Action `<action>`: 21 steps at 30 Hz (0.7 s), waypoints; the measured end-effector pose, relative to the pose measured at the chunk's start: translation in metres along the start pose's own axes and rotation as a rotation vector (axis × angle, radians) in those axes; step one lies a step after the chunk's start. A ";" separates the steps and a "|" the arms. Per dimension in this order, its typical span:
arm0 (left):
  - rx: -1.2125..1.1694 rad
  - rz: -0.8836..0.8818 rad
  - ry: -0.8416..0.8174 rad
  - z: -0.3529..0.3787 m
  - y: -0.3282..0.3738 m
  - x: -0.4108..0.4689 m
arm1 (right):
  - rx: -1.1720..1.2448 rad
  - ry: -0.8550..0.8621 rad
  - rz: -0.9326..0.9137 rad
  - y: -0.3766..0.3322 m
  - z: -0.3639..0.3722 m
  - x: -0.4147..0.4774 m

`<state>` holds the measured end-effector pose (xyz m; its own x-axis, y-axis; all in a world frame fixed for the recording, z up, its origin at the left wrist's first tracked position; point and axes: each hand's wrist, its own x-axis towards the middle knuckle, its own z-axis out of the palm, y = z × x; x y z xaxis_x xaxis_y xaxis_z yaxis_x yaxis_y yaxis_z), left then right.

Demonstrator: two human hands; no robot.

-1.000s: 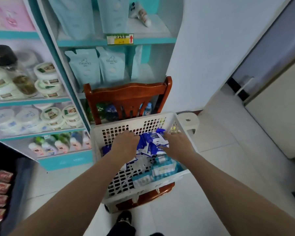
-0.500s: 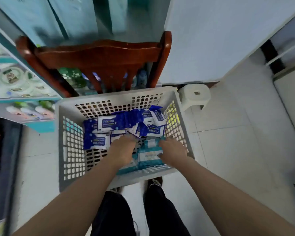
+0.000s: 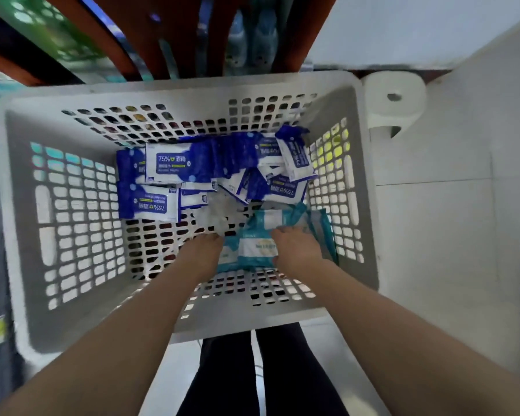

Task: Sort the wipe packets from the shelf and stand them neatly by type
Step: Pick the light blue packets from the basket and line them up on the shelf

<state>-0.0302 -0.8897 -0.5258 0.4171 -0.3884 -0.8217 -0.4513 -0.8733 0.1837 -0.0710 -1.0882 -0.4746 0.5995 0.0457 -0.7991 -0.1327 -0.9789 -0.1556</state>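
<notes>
Pale floor tiles (image 3: 433, 235) and a white wall (image 3: 403, 25) filled the right side of the view, with a small white stool (image 3: 394, 97) just beside the far right corner of a white perforated basket (image 3: 177, 85). The red-brown back of a wooden chair (image 3: 138, 34) rose just behind the basket's far rim. Inside, blue packets (image 3: 168, 163) marked 75% lay heaped along the far wall, some flat and face up, some tilted and overlapping toward the right corner. Nearer the person, on the right half of the basket floor, sat the teal packets (image 3: 252, 247), white-labelled, with more of the same kind on edge against the right wall. The right hand (image 3: 297, 250) gripped the teal packets from the right, thumb on the near corner and fingers curled over the top. The left hand (image 3: 203, 253) touched their left edge with its fingers pointing down and hidden, so whether it was closed on them could not be told. Dark trousers (image 3: 222, 376) showed below the near rim
</notes>
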 end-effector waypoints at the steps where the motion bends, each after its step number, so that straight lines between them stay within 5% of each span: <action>1: 0.001 0.021 -0.005 0.003 0.000 0.008 | -0.014 0.012 0.000 0.000 0.003 0.005; 10: -0.033 -0.071 0.096 0.012 -0.006 0.035 | 0.070 0.007 0.111 -0.004 0.011 0.030; 17: -1.187 -0.299 0.357 -0.036 -0.016 0.014 | 1.205 0.149 0.209 -0.003 -0.015 0.025; 21: -1.763 -0.141 0.208 -0.073 0.014 0.006 | 1.313 0.200 0.199 -0.001 -0.040 0.018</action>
<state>0.0231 -0.9261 -0.4892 0.5201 -0.1949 -0.8316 0.8336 -0.0960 0.5439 -0.0285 -1.0940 -0.4659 0.5712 -0.2139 -0.7924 -0.8162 -0.0459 -0.5760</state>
